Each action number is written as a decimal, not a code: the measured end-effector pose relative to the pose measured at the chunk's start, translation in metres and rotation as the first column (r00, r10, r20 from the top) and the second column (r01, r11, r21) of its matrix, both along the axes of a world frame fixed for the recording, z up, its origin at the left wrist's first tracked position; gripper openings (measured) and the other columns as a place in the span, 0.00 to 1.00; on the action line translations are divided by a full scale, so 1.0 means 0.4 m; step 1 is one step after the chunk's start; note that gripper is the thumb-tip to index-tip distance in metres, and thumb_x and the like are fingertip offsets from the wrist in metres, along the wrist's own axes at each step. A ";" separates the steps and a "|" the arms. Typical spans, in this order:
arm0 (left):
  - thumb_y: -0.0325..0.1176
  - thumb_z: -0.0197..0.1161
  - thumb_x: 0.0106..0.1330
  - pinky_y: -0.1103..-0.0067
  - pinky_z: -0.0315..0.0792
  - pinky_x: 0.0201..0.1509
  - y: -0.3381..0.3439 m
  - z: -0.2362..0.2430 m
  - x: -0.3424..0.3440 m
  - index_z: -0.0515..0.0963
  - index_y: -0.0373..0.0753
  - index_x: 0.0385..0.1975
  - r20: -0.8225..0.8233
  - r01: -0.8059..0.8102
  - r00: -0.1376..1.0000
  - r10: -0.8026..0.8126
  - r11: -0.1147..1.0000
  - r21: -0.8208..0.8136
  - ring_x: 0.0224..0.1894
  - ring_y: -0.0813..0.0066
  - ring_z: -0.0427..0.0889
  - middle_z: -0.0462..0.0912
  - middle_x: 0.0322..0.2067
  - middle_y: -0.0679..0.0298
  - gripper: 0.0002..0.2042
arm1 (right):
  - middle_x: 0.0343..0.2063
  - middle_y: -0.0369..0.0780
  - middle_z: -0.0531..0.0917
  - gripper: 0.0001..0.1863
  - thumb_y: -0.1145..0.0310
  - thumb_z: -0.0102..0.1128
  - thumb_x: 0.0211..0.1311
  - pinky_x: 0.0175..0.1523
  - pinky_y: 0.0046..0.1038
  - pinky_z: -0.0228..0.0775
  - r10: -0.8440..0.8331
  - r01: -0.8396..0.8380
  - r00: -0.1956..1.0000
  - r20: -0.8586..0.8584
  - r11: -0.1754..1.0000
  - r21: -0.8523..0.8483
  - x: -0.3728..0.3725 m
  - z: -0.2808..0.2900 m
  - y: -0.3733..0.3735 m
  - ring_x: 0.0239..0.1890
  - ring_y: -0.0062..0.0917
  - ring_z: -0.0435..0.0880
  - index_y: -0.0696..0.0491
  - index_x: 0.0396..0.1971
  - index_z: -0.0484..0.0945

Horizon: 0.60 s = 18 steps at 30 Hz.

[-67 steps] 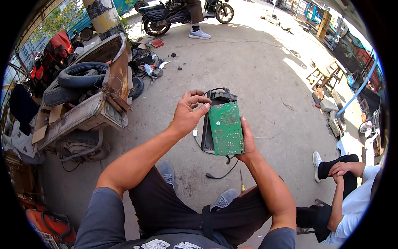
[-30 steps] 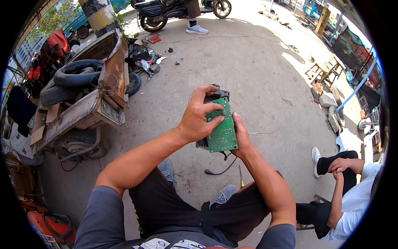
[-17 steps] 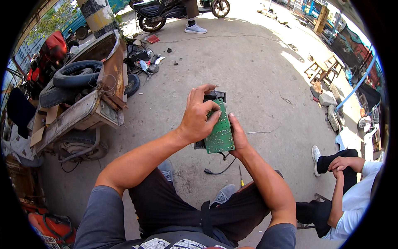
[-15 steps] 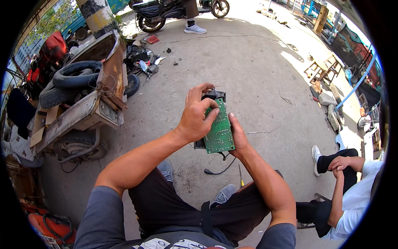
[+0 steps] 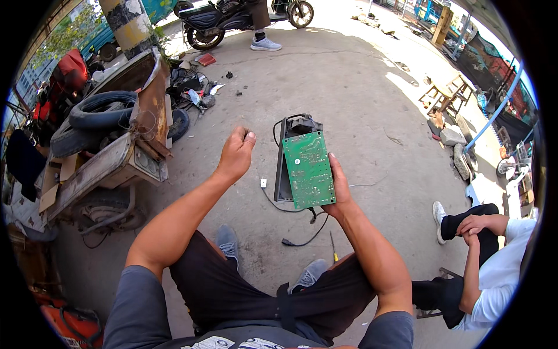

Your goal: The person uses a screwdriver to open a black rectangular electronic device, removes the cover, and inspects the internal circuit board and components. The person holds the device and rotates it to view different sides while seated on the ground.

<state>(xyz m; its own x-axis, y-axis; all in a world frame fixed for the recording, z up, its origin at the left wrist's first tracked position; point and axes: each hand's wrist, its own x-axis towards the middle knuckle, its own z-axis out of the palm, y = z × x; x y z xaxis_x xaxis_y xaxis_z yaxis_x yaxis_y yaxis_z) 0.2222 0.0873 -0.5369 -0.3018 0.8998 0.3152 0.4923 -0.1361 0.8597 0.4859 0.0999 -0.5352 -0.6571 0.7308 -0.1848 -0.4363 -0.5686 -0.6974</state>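
A green circuit board tilts over an open black housing, which shows along its left side and above it. My right hand grips the board's lower right edge, thumb along the side; the fingers underneath are hidden, so whether they also bear the housing is unclear. Off to the left, my left hand is raised and apart from the board, fingers curled and thumb pressed against them. Anything inside that grip is hidden. Black cables hang below the board, one with a white connector, another with a dark plug.
A yellow-handled screwdriver lies on the concrete by my right shoe. A rusty cart carrying tyres stands at left. A seated person is close on the right. A wooden stool and an electric scooter are farther off.
My left hand has come off the circuit board and moved left, its fingers now curled. The board and housing have become more visible, still at my right hand.
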 end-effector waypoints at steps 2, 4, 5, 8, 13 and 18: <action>0.38 0.52 0.75 0.77 0.70 0.37 0.005 -0.019 -0.015 0.71 0.33 0.30 0.051 0.022 0.999 -0.018 0.996 -0.081 0.30 0.78 0.71 0.73 0.26 0.66 0.14 | 0.58 0.43 0.78 0.34 0.40 0.35 0.75 0.61 0.42 0.76 -0.007 0.007 1.000 -0.026 1.000 0.002 0.008 0.005 0.005 0.57 0.33 0.81 0.50 0.66 0.68; 0.39 0.52 0.75 0.77 0.69 0.32 0.006 -0.026 -0.028 0.72 0.34 0.28 0.028 0.054 0.998 -0.050 0.991 -0.126 0.26 0.80 0.71 0.73 0.24 0.67 0.16 | 0.58 0.43 0.79 0.33 0.40 0.36 0.74 0.60 0.42 0.76 -0.024 0.024 0.999 -0.044 1.000 0.001 0.012 0.007 0.010 0.57 0.33 0.81 0.50 0.66 0.69; 0.39 0.52 0.74 0.77 0.69 0.31 0.005 -0.022 -0.026 0.73 0.34 0.27 0.017 0.061 0.998 -0.059 0.986 -0.152 0.26 0.80 0.71 0.73 0.23 0.67 0.16 | 0.58 0.43 0.79 0.33 0.40 0.37 0.74 0.60 0.42 0.76 -0.040 0.040 0.998 -0.047 0.999 0.000 0.015 0.009 0.012 0.56 0.33 0.81 0.49 0.65 0.69; 0.39 0.54 0.73 0.77 0.67 0.29 0.000 -0.016 -0.024 0.74 0.34 0.26 0.021 0.082 0.997 -0.079 0.979 -0.185 0.24 0.81 0.70 0.73 0.21 0.68 0.16 | 0.57 0.42 0.79 0.33 0.41 0.37 0.74 0.60 0.41 0.76 -0.060 0.060 0.996 -0.059 0.998 -0.001 0.025 0.010 0.017 0.56 0.33 0.82 0.49 0.65 0.69; 0.35 0.60 0.69 0.78 0.66 0.28 -0.016 0.003 -0.019 0.77 0.32 0.26 0.071 0.093 0.994 -0.082 0.983 -0.161 0.24 0.83 0.70 0.75 0.21 0.69 0.12 | 0.57 0.42 0.79 0.32 0.41 0.38 0.74 0.60 0.41 0.76 -0.071 0.071 0.995 -0.066 0.997 -0.002 0.032 0.013 0.016 0.55 0.33 0.82 0.50 0.64 0.70; 0.31 0.64 0.66 0.79 0.66 0.28 -0.018 0.003 -0.035 0.80 0.30 0.29 0.045 0.033 0.999 -0.027 0.991 -0.127 0.25 0.84 0.72 0.78 0.23 0.69 0.08 | 0.57 0.42 0.80 0.32 0.42 0.38 0.74 0.60 0.41 0.76 -0.062 0.060 0.994 -0.087 0.998 -0.022 0.033 0.031 0.004 0.55 0.33 0.82 0.50 0.64 0.70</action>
<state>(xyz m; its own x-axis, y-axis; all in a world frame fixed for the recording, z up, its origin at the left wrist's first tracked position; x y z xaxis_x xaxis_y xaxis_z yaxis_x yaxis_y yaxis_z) 0.2083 0.0799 -0.5355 -0.2849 0.9406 0.1847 0.4520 -0.0381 0.8912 0.4989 0.1017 -0.5228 -0.6256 0.7670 -0.1428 -0.5298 -0.5520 -0.6439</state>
